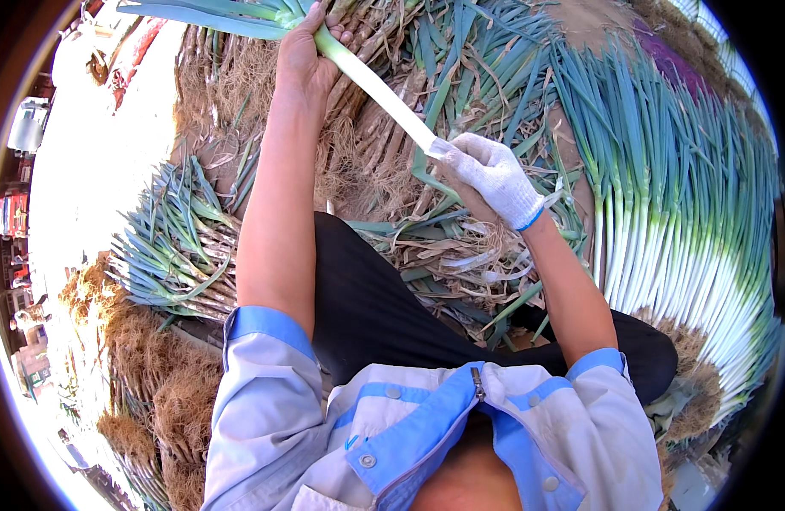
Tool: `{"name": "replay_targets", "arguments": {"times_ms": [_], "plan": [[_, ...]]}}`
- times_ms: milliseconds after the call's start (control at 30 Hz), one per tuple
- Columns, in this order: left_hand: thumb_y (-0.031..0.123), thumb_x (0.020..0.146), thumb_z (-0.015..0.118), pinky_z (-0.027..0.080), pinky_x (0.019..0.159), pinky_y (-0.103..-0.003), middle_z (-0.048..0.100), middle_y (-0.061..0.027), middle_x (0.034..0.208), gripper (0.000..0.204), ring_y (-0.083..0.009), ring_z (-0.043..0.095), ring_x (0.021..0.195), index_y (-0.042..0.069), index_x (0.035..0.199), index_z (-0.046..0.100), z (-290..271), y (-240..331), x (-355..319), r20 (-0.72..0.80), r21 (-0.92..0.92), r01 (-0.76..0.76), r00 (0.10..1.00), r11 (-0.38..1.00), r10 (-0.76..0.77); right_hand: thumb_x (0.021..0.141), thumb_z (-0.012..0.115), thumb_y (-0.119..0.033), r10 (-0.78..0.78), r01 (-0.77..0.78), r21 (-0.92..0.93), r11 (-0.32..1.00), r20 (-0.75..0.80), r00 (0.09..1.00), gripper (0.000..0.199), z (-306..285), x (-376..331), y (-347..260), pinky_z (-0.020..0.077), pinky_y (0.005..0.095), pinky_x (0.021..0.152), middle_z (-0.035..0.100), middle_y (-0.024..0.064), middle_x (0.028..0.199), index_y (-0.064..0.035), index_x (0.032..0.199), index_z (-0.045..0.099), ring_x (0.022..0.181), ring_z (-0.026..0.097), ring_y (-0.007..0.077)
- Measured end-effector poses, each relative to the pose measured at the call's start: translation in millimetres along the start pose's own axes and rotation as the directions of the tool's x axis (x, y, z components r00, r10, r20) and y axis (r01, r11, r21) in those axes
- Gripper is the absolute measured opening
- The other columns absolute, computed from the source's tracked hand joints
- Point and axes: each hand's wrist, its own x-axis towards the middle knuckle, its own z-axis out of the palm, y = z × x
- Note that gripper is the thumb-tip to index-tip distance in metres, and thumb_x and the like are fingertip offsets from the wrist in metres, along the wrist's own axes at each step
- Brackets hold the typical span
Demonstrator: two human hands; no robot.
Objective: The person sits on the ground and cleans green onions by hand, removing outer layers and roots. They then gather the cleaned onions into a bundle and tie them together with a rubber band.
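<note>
A long green onion (384, 95) slants across the upper middle, its shaft white and its leaves green at the far left end. My bare left hand (307, 61) is closed around it where the white turns green. At the nearer, lower end, my right hand (496, 176), in a white knit glove with a blue cuff, pinches the base of the stalk. Its fingers cover the tip, so whether roots are still on it cannot be seen. Below that hand lies a heap of stripped leaves and dry skins (469, 255).
Cleaned green onions (656, 196) stand packed in a large row at the right. Unpeeled, rooty ones (188, 409) are piled at the lower left, with a leafy bundle (175, 238) above. More brown stalks (358, 145) lie beyond my folded legs (367, 289).
</note>
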Motion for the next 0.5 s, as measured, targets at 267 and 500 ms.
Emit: {"name": "replay_targets", "arguments": {"times_ms": [267, 500], "plan": [[0.003, 0.095, 0.062, 0.050, 0.058, -0.035, 0.059, -0.0119, 0.081, 0.022, -0.0205, 0.057, 0.066, -0.004, 0.111, 0.048, -54, 12, -1, -0.405, 0.163, -0.137, 0.894, 0.977, 0.192, 0.095, 0.063, -0.028, 0.108, -0.168, -0.646, 0.744, -0.132, 0.985, 0.026, -62, -62, 73, 0.0485, 0.0375, 0.065, 0.065, 0.0158, 0.075, -0.0025, 0.095, 0.068, 0.065, 0.061, 0.0302], [0.005, 0.096, 0.061, 0.050, 0.055, -0.032, 0.060, -0.0128, 0.084, 0.024, -0.0188, 0.058, 0.063, -0.008, 0.111, 0.048, -49, 36, -15, -0.560, 0.369, -0.175, 0.742, 0.913, 0.368, 0.094, 0.058, -0.033, 0.231, -0.331, -0.808, 0.487, -0.246, 0.941, 0.029, -123, -154, 159, 0.0517, 0.0502, 0.078, 0.070, 0.0198, 0.093, -0.0092, 0.105, 0.070, 0.088, 0.067, 0.0399]]}}
